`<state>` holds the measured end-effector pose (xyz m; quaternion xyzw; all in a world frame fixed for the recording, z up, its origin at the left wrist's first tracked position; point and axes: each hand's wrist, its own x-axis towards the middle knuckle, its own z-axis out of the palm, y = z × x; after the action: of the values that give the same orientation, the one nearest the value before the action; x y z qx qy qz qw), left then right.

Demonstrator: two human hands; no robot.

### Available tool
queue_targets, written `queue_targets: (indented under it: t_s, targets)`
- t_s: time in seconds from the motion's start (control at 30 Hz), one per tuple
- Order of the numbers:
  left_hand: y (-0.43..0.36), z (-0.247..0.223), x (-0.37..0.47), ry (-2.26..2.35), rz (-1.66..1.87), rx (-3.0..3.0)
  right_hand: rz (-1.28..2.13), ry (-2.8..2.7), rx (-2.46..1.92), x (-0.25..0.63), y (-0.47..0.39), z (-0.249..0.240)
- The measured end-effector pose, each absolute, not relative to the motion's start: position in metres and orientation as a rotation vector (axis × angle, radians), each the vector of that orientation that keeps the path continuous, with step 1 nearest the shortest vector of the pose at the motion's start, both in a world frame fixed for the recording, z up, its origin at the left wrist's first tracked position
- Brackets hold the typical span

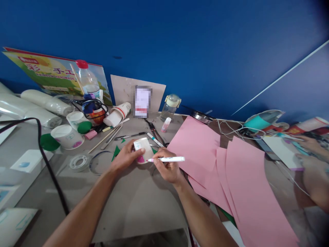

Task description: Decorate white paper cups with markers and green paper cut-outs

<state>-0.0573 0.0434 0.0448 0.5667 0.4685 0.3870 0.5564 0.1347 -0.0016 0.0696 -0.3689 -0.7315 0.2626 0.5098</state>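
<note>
A white paper cup (146,147) with a blue-green mark and a pink patch near its rim is gripped in my left hand (128,152), the thumb lying across its side. My right hand (167,166) is closed around a white marker (172,159). The marker's pink tip points left and meets or nearly meets the cup beside the pink patch; actual contact is too small to tell. Just behind the cup lie a blue-and-white marker (154,139) and scissors (153,128).
Pink sheets (197,147) spread to the right. White cups (66,135), a bottle (88,80), a tape roll (79,162) and brushes (102,140) stand or lie left. A glass jar (170,106) and glue stick (166,125) are behind. Another person's hands (312,147) show far right.
</note>
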Motion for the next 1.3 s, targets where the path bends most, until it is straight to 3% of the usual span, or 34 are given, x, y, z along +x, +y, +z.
queue_targets:
  t_s: [1.3]
  targets:
    - [0.042,0.0488,-0.0573,1.117,0.906,1.331,0.64,-1.716,-0.874,0.1351,-0.0007,0.0684]
